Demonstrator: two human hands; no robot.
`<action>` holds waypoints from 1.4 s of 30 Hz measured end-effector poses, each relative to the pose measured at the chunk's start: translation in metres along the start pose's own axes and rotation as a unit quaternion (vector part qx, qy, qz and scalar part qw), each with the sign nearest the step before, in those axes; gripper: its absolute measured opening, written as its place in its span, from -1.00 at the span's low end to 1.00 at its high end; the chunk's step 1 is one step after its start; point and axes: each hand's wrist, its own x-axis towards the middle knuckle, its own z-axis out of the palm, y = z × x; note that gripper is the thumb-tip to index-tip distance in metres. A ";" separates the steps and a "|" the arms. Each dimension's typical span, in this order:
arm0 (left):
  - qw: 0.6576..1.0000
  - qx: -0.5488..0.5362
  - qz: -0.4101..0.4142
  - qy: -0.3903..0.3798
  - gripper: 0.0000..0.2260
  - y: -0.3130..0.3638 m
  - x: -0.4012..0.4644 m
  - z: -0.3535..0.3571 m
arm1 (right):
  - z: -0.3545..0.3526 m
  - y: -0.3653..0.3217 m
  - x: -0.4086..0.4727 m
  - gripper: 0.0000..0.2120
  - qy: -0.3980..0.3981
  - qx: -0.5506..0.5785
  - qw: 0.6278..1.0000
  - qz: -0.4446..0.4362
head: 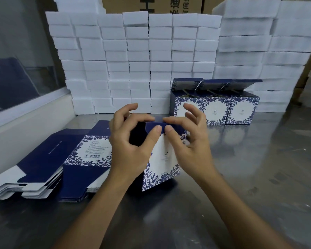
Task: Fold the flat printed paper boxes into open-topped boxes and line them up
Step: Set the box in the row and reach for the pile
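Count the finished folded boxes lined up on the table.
3, side by side in a row against the white foam stacks: left box, middle box, right box. None appear hidden.

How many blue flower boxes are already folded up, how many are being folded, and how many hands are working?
Finished boxes standing in a row: 3
Box being folded: 1
Hands at work, left hand and right hand: 2
Total: 6
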 end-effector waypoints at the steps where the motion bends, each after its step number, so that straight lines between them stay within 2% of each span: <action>1: 1.000 0.015 0.012 -0.003 -0.86 0.002 0.000 0.001 | 0.001 -0.001 -0.001 -0.81 -0.007 -0.014 1.000 -0.026; 3: 0.999 0.030 0.023 -0.005 -0.88 0.003 -0.001 0.003 | 0.003 -0.001 -0.001 -0.82 -0.014 -0.005 0.999 -0.037; 8: 0.999 0.022 0.030 -0.016 -0.86 0.004 -0.002 0.003 | 0.003 -0.004 -0.001 -0.70 -0.014 0.033 0.999 -0.002; 14: 0.999 -0.031 0.006 -0.019 -0.89 0.006 0.000 0.000 | 0.000 -0.002 0.002 -0.83 0.007 0.044 0.999 -0.011; 17: 0.998 -0.066 -0.017 -0.017 -0.91 0.005 0.003 -0.002 | -0.004 0.002 0.005 -0.87 0.022 0.047 0.999 0.012; 22: 0.998 -0.056 -0.008 -0.021 -0.96 0.003 0.003 -0.001 | -0.005 0.003 0.007 -0.79 0.017 0.048 0.999 0.009; 25: 0.998 -0.064 -0.017 -0.012 -0.94 0.002 0.003 -0.002 | -0.004 0.006 0.006 -0.83 0.026 0.048 0.998 0.010; 31: 0.995 -0.095 -0.041 0.005 -0.94 0.001 0.004 -0.006 | -0.004 0.010 0.006 -0.88 0.030 0.110 0.991 0.076; 35: 0.997 -0.075 -0.032 -0.004 -0.94 -0.001 0.003 -0.005 | -0.006 0.012 0.008 -0.82 0.024 0.134 0.987 0.087; 39: 0.997 -0.074 -0.032 -0.007 -0.95 -0.005 0.003 -0.004 | -0.005 0.016 0.007 -0.89 0.035 0.127 0.987 0.087; 42: 0.997 -0.054 -0.052 -0.026 -0.88 -0.015 0.002 -0.002 | -0.003 0.021 0.005 -0.78 0.039 0.150 0.979 0.129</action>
